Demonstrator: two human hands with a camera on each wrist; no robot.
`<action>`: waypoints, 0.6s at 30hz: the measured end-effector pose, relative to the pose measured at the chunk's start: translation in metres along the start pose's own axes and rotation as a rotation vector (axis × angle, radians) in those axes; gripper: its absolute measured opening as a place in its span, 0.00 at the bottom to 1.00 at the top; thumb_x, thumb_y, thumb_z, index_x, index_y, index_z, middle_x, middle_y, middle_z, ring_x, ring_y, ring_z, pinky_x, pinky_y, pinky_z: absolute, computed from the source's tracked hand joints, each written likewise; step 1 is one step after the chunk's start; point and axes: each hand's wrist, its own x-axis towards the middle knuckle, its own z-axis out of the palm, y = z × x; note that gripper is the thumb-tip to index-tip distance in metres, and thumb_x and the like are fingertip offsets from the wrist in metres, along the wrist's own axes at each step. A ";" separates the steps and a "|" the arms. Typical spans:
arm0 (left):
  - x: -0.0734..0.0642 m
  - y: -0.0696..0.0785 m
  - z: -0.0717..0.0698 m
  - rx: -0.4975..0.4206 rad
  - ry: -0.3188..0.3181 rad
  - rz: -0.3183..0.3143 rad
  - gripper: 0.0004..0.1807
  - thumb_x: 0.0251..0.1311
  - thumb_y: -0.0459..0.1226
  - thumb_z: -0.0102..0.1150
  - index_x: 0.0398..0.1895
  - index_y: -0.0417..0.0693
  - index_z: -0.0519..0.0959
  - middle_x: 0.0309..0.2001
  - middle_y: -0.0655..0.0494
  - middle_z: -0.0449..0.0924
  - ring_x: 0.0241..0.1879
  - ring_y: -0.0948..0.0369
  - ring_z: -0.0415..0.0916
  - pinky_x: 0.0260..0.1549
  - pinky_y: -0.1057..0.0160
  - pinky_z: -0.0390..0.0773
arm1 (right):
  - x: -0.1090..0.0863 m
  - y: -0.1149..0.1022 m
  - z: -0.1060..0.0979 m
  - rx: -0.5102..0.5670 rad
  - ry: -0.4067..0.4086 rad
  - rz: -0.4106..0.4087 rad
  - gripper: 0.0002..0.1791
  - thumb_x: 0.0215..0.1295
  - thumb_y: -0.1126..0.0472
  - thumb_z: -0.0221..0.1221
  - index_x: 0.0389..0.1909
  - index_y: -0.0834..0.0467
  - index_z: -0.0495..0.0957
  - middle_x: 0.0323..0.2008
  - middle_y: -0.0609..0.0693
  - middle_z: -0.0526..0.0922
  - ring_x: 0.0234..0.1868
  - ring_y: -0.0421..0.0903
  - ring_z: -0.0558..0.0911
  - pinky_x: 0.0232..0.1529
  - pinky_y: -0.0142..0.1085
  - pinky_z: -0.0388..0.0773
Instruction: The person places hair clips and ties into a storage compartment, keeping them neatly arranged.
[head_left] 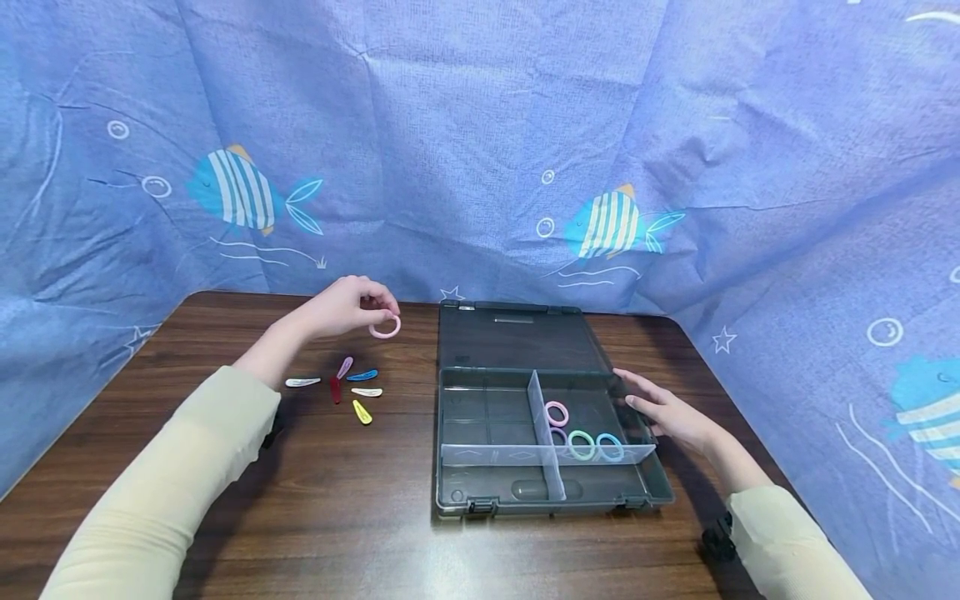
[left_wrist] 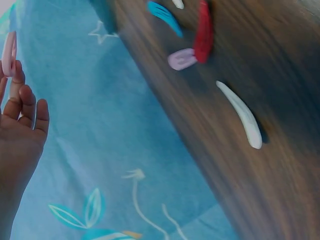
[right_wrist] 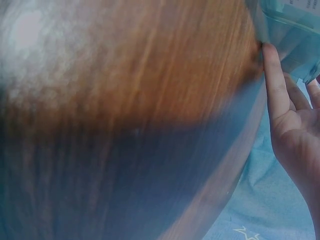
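Note:
Over the far left of the table, my left hand [head_left: 347,308] pinches a pink hair tie [head_left: 385,336] between thumb and fingers. My right hand [head_left: 672,418] rests against the right side of a dark see-through organizer box [head_left: 555,507], fingers extended; the right wrist view shows fingertips at its wall. Inside the back right compartment lie another pink hair tie [head_left: 548,412], a purple one partly hidden by a divider, a green hair tie [head_left: 570,445] and a blue hair tie [head_left: 622,450]. Below the left hand lie snap hair clips, including a red clip [head_left: 335,390] and a yellow clip [head_left: 362,412].
The box's lid [head_left: 517,342] lies folded back toward the curtain [head_left: 480,167]. Clear dividers [head_left: 487,454] split the box into compartments. A white clip [head_left: 303,382], blue clip [head_left: 363,376], purple clip [head_left: 345,367] and cream clip [head_left: 367,392] lie on the wooden table [head_left: 322,517].

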 end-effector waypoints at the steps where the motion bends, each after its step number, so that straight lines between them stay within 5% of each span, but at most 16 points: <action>1: 0.002 0.003 -0.001 -0.005 0.003 0.008 0.03 0.59 0.37 0.61 0.33 0.55 0.83 0.31 0.59 0.82 0.35 0.58 0.65 0.37 0.60 0.63 | 0.000 0.000 0.000 0.004 0.000 0.001 0.31 0.74 0.51 0.44 0.74 0.44 0.44 0.73 0.60 0.46 0.69 0.63 0.55 0.50 0.54 0.73; 9: 0.015 0.026 -0.004 -0.045 -0.005 0.018 0.02 0.58 0.38 0.62 0.34 0.55 0.83 0.33 0.59 0.81 0.36 0.59 0.66 0.39 0.59 0.66 | 0.000 -0.001 -0.001 -0.064 0.008 0.009 0.32 0.74 0.49 0.43 0.74 0.43 0.44 0.74 0.58 0.44 0.70 0.64 0.54 0.49 0.60 0.70; 18: 0.030 0.048 -0.006 -0.055 -0.006 0.095 0.04 0.58 0.41 0.63 0.35 0.53 0.83 0.32 0.61 0.81 0.36 0.59 0.67 0.44 0.57 0.63 | 0.001 -0.001 0.000 -0.028 0.000 -0.003 0.31 0.75 0.52 0.43 0.74 0.45 0.43 0.73 0.61 0.44 0.69 0.64 0.53 0.49 0.54 0.73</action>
